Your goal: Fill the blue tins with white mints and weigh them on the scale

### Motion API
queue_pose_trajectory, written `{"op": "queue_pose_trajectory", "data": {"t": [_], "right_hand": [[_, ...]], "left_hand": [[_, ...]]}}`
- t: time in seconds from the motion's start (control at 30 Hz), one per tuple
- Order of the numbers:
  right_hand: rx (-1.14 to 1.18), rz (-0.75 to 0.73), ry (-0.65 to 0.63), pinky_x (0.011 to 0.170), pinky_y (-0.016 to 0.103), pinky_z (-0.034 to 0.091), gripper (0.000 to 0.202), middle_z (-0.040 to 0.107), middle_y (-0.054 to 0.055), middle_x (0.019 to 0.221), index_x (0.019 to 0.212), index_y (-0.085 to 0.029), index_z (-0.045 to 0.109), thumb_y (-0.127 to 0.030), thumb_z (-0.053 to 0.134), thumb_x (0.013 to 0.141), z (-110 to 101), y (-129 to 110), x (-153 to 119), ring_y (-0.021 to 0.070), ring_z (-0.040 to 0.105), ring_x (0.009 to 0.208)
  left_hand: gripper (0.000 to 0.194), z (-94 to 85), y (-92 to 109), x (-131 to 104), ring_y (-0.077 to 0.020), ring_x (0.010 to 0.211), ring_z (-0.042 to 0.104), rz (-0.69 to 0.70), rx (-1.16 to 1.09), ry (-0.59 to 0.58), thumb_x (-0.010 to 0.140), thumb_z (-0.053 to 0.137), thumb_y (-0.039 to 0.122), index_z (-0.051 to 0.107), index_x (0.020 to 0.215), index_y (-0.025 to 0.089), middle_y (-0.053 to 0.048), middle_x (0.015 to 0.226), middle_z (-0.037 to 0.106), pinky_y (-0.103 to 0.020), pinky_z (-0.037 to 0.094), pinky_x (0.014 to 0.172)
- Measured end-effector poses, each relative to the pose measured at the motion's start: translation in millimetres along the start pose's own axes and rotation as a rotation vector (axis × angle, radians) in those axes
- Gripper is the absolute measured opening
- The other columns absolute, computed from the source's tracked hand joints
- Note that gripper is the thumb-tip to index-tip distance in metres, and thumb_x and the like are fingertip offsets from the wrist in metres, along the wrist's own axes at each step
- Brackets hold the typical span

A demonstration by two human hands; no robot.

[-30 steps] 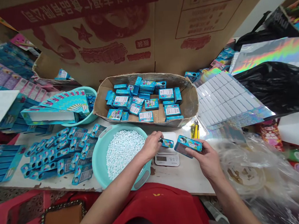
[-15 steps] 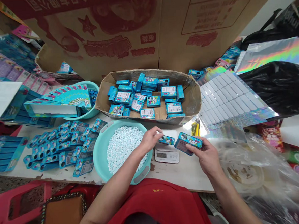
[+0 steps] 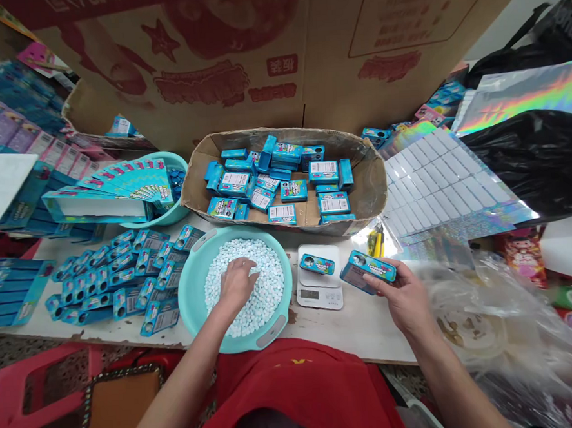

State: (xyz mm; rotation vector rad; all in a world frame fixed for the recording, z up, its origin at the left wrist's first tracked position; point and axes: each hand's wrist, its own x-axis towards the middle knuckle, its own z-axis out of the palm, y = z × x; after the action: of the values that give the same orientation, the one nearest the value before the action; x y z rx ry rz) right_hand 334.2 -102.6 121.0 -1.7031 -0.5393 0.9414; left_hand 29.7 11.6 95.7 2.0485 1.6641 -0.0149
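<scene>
Carton (image 3: 369, 186) is part full, loads of white pellets (image 3: 269, 281) left; left hand (image 3: 238, 285) curled in them, can't tell its grip, right hand (image 3: 406, 298) pinching a blue box (image 3: 360, 275).

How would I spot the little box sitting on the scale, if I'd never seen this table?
Find the open carton of blue boxes, then the round basin of pale candies in front of it. Just right of that basin is a white scale, and the small blue box lies on its plate. It alone rests there; the similar box beside it is in the right hand.
</scene>
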Motion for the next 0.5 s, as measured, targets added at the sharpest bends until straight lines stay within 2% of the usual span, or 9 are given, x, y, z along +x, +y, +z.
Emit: {"op": "queue_pose_trajectory", "data": {"t": [0.13,0.2,0.23,0.3,0.37,0.43,0.5], "right_hand": [[-0.029,-0.017,-0.072,0.066,0.032,0.051,0.049,0.067,0.001,0.081,0.091,-0.021,0.062,-0.037,0.085,0.051,-5,2,-6,0.0185,0.061,0.073],[-0.06,-0.026,-0.084,0.068,0.033,0.052,0.047,0.067,0.002,0.082,0.091,-0.021,0.062,-0.037,0.084,0.052,-6,2,-9,0.019,0.061,0.073],[-0.076,-0.033,-0.079,0.068,0.033,0.052,0.047,0.067,0.002,0.082,0.091,-0.021,0.063,-0.038,0.084,0.053,-7,2,-11,0.0192,0.061,0.074],[-0.092,-0.047,-0.053,0.069,0.034,0.052,0.047,0.067,0.002,0.083,0.091,-0.021,0.063,-0.039,0.084,0.052,-9,3,-13,0.0196,0.061,0.074],[-0.092,-0.049,-0.031,0.07,0.034,0.052,0.049,0.067,0.002,0.084,0.09,-0.021,0.063,-0.04,0.084,0.051,-10,3,-13,0.0196,0.061,0.075],[-0.103,-0.045,-0.031,0.069,0.034,0.051,0.049,0.067,0.003,0.084,0.09,-0.021,0.063,-0.041,0.084,0.051,-11,3,-12,0.0197,0.06,0.074],[-0.129,-0.054,-0.078,0.069,0.033,0.051,0.048,0.066,0.003,0.085,0.089,-0.021,0.063,-0.041,0.084,0.051,-12,3,-13,0.0202,0.061,0.075]], "left_hand": [[0.024,-1.5,49,6,-0.0207,0.107,0.053,0.19,-0.063,0.031,0.089,0.045,0.026,0.06,0.108,0.023,-0.005,0.113,0.061,-0.031,0.041,0.091],[0.023,-1.4,65,10,-0.0212,0.103,0.055,0.193,-0.003,-0.011,0.09,0.044,0.025,0.061,0.104,0.022,-0.006,0.107,0.062,-0.031,0.043,0.086],[0.022,-0.6,68,11,-0.0224,0.1,0.056,0.151,0.055,-0.029,0.09,0.043,0.024,0.061,0.101,0.02,-0.008,0.103,0.063,-0.032,0.043,0.084],[0.022,3.6,62,10,-0.0248,0.096,0.057,0.026,0.167,-0.072,0.089,0.042,0.02,0.061,0.099,0.016,-0.011,0.099,0.063,-0.034,0.043,0.079],[0.022,10.6,45,5,-0.0264,0.098,0.057,-0.042,0.226,-0.147,0.088,0.044,0.021,0.06,0.101,0.014,-0.013,0.103,0.061,-0.035,0.043,0.078],[0.023,18.1,25,-1,-0.027,0.102,0.055,-0.029,0.232,-0.216,0.088,0.046,0.025,0.059,0.105,0.015,-0.013,0.108,0.059,-0.035,0.044,0.078],[0.025,23.6,9,-8,-0.0258,0.106,0.054,0.005,0.201,-0.212,0.089,0.045,0.028,0.058,0.109,0.018,-0.011,0.112,0.057,-0.034,0.044,0.079]]}}
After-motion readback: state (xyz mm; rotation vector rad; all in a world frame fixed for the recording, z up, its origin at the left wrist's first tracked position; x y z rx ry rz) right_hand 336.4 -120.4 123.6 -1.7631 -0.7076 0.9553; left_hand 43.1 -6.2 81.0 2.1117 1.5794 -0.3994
